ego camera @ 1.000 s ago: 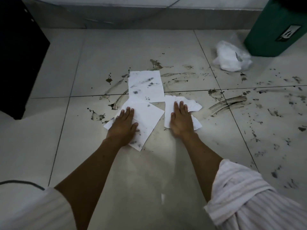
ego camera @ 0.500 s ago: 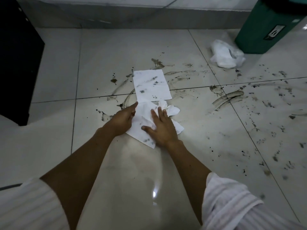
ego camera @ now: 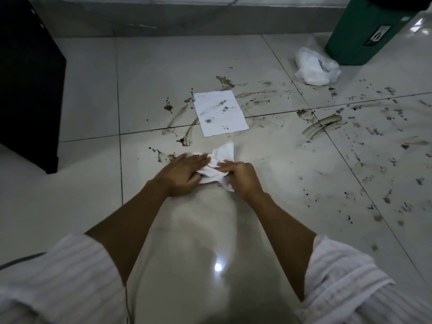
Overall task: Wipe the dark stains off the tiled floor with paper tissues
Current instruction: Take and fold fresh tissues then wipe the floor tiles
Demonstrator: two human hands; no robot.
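A bunched wad of white tissues (ego camera: pixel 222 157) lies on the pale tiled floor (ego camera: pixel 149 73) between my two hands. My left hand (ego camera: pixel 184 174) presses against its left side with fingers straight. My right hand (ego camera: pixel 240 176) grips its right side with curled fingers. Just beyond them a flat tissue sheet (ego camera: pixel 221 113), spotted with dark marks, lies across a grout line. Dark smears (ego camera: pixel 320 128) and many specks (ego camera: pixel 374 183) cover the tiles to the right and around the flat sheet; a blotch (ego camera: pixel 163 156) sits just left of my left hand.
A green bin (ego camera: pixel 364 31) stands at the back right, with a crumpled white plastic bag (ego camera: pixel 315 67) beside it. A black cabinet (ego camera: pixel 25 78) fills the left side. A grey skirting (ego camera: pixel 187 19) runs along the back wall.
Both hands slid together and drew the two spread tissues back toward me, bunching them into one wad. The flat sheet stayed where it was.
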